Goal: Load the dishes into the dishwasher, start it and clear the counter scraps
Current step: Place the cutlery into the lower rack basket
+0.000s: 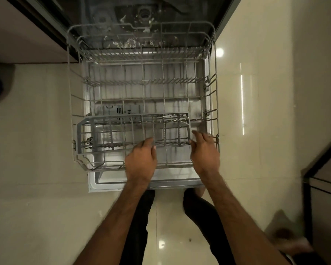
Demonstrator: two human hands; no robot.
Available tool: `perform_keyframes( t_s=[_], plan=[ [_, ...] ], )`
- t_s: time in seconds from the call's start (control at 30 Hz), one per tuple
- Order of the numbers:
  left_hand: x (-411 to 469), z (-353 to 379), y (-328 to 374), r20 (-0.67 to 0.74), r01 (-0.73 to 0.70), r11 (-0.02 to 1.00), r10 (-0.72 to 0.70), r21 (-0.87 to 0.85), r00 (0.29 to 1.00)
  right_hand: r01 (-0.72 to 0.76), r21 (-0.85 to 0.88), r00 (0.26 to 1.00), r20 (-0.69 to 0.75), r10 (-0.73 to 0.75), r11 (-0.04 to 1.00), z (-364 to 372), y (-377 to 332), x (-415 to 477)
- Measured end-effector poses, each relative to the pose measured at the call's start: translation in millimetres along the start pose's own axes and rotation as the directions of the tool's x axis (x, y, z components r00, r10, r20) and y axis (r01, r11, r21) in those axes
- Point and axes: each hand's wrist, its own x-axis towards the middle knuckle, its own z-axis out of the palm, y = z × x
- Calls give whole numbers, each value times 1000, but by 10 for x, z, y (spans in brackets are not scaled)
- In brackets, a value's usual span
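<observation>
Forearms [120, 217] enter from below, both hands on the basket [103, 131]. Left hand [141, 159]: fingers [150, 143] curled over its near rim, roughly mid-length. Right hand [205, 152]: thumb and half-curled fingers clamp its right end. Basket lies crosswise in the front of the rack [215, 92], closer to the rack's left side; can't tell if it's seated or lifted. Under the rack is the open door [96, 186]. Behind the rack is the tub [170, 12], with pale debris [122, 44] on its bottom. Tiled floor [36, 131] on both sides of the rack.
</observation>
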Motion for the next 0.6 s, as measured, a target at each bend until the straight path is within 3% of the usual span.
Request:
perform_keyframes(
  t_s=[0.13,0.27,0.43,0.6],
  plan=[
    [-239,-631,119,17,25,1000,-25,5,1000,82,-81,993,93,-74,993,-525,-425,-221],
    [-641,-1663,261,-77,45,999,-46,-17,996,159,-137,979,149,-138,978,-1363,-962,-534],
    [-1151,-2934,400,-129,92,996,-93,-17,987,290,-175,955,121,-272,941,-2314,-1740,-921],
    [-1483,-3834,156,-264,45,990,-78,-130,962,362,-184,931,20,-365,914,-2875,-2734,-1259]
  ],
)
